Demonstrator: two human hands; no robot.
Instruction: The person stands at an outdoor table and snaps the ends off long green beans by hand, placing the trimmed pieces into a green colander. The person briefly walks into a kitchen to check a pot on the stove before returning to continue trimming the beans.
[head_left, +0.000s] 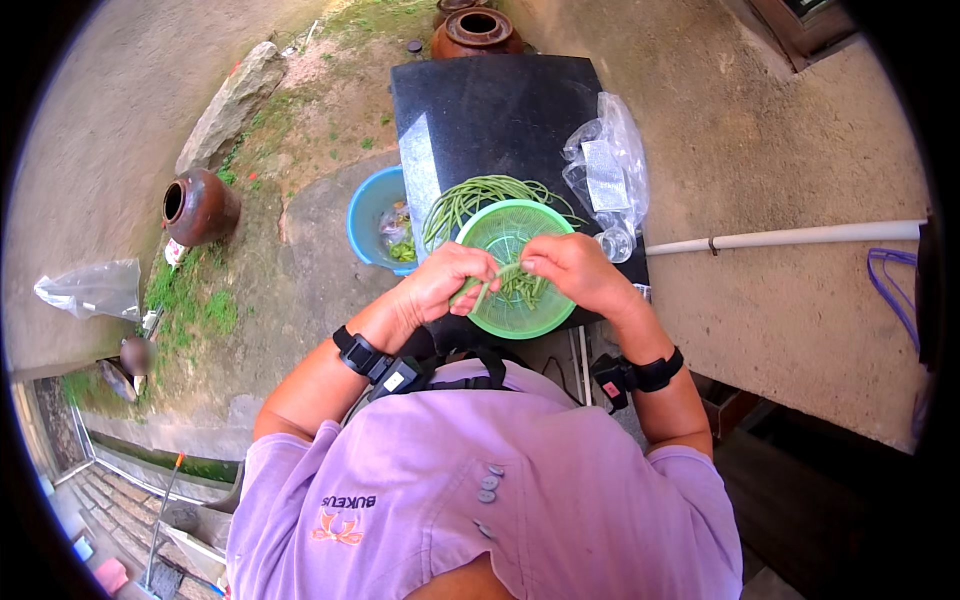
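Over a green plastic colander (495, 324) my left hand (450, 277) is closed around long green beans (466, 292), whose ends stick out below the fingers. My right hand (574, 268) pinches the beans' other end between thumb and fingertips, close to the left hand. Short pieces of green bean (523, 289) lie in the colander under the hands. Behind the colander, a pile of whole long beans (480, 196) rests on the black table (502, 112). Black straps with small devices are on both wrists.
A blue plastic basin (361, 225) with scraps stands left of the table. On the table's right side lie a clear plastic bag (626, 150) and a clear container (615, 244). Brown clay jars (476, 37) stand beyond the far edge; a wall with a white pipe (787, 234) is at the right.
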